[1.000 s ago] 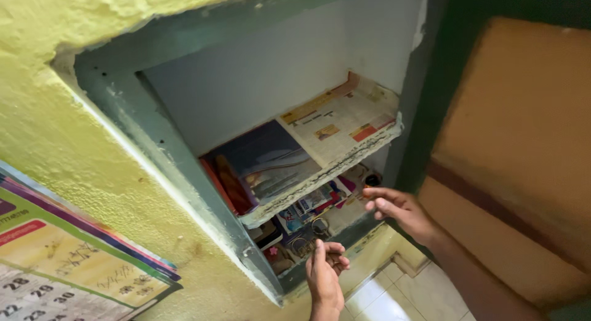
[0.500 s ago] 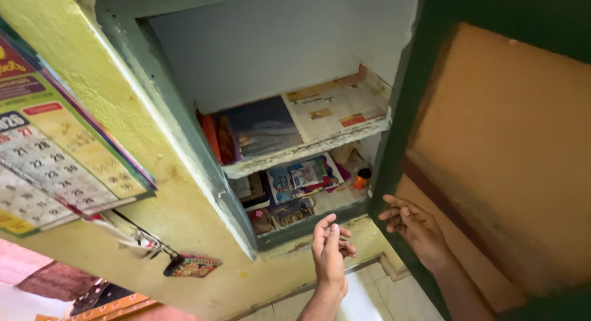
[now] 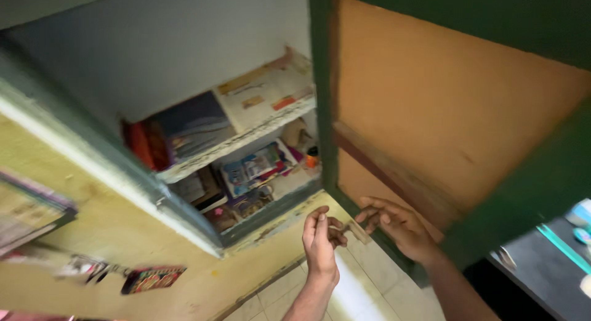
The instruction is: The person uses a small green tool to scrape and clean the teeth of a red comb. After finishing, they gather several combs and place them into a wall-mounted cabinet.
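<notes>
- Left hand [image 3: 320,241]: raised in front of the cupboard's lower edge, fingers curled and pinched together near a small pale piece, apparently a latch tab [image 3: 356,230] at the door's bottom corner. Whether the fingers truly clamp on it cannot be told.
- Right hand [image 3: 394,225]: fingers spread and laid on the lower rail of the green cupboard door [image 3: 458,127], thumb side toward the tab; hand not closed on anything.
- The two hands sit just beside each other, with the tab between them.
- Door: swung partly across the opening, its brown inner panel facing the camera.
- Cupboard interior [image 3: 184,68]: a shelf [image 3: 240,142] lined with printed paper carries books at its left end; below it lie packets and a small orange-capped bottle [image 3: 312,157].
- Yellow wall [image 3: 111,216] to the left bears a calendar edge and a dark sticker.
- Judgement on handling: steady the door by its rail with the right hand, keep fingertips clear of the frame edge, and work the tab with a light pinch rather than force.
</notes>
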